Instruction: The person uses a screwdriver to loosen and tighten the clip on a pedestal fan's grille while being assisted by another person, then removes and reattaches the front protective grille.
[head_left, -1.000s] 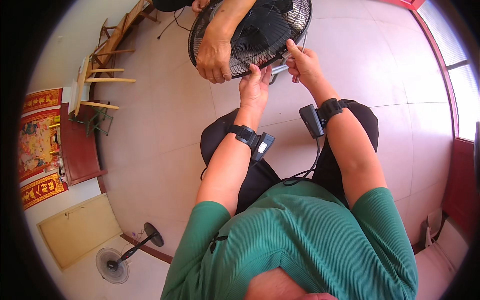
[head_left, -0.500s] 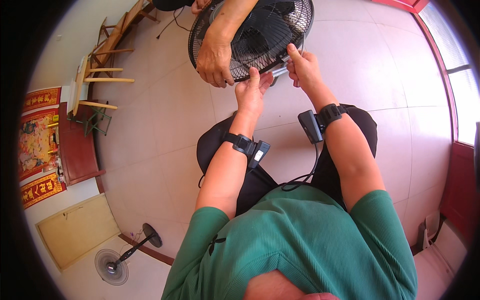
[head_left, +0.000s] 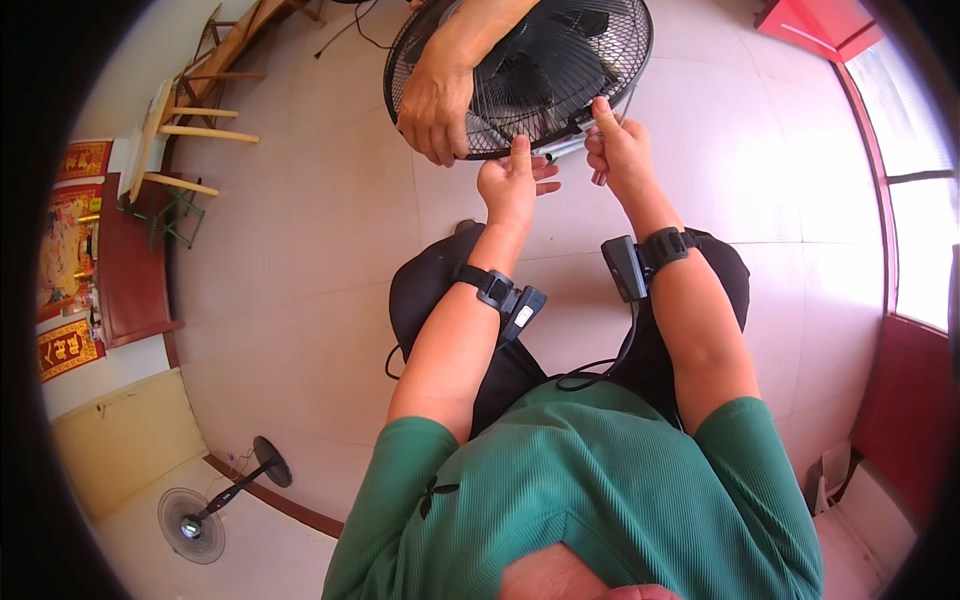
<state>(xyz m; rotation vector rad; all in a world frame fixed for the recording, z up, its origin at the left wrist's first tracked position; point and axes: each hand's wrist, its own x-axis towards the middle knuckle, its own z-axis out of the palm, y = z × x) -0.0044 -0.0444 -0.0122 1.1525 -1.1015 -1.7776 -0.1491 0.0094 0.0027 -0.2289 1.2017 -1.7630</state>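
A black fan head (head_left: 540,75) with a round wire grille is tilted at the top of the view. My left hand (head_left: 510,185) is at the grille's near rim, thumb up against it and fingers spread below. To its right, my right hand (head_left: 620,155) is closed round what looks like a screwdriver (head_left: 599,179); a thin metal shaft shows above the fist and a reddish end below. Its thumb is by a clip on the rim. Another person's hand (head_left: 437,110) rests on the grille's left side. A silvery metal piece (head_left: 568,148) shows under the rim.
Wooden benches (head_left: 215,70) and a folding green-legged stool (head_left: 178,210) stand at the left, by a red cabinet (head_left: 135,265). A second standing fan (head_left: 192,525) is at lower left. A red-framed glass door (head_left: 915,210) lies right. A black cord (head_left: 345,35) trails on the floor.
The fan head has shifted slightly right and turned its grille more toward me. Both my hands have moved a little right with it, and my left fingers have spread.
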